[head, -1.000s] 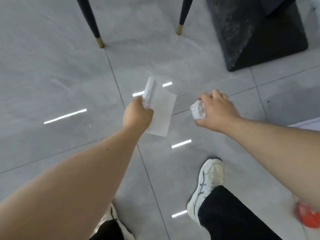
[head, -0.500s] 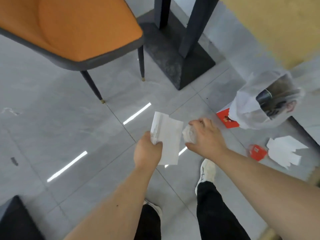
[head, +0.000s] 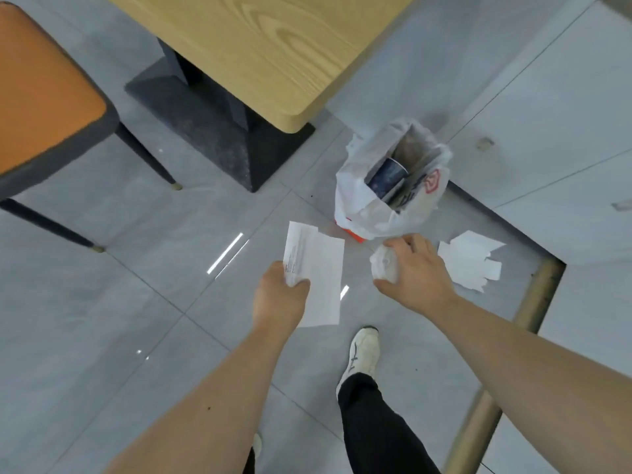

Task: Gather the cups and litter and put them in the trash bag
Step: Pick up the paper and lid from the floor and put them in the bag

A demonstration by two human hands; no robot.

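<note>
My left hand (head: 278,295) grips a flat white paper sheet (head: 319,278) by its lower left corner. A crumpled white paper ball (head: 384,266) sits in my right hand (head: 415,273), held just below and in front of the trash bag. The white plastic trash bag (head: 362,203) stands open on the floor, with a dark blue cup (head: 386,177) and other litter inside. A torn white paper (head: 470,260) lies on the floor to the right of my right hand. A red packet (head: 355,235) pokes out from under the bag.
A wooden table (head: 273,53) on a black pedestal base (head: 219,131) stands beyond the bag. An orange chair (head: 44,97) is at the left. A brass floor strip (head: 533,302) runs along the right by white cabinets. My shoe (head: 364,354) stands on the grey tiles.
The view has swung up and right from bare floor to the table and trash bag. Both hands, still holding their papers, are now close to the bag.
</note>
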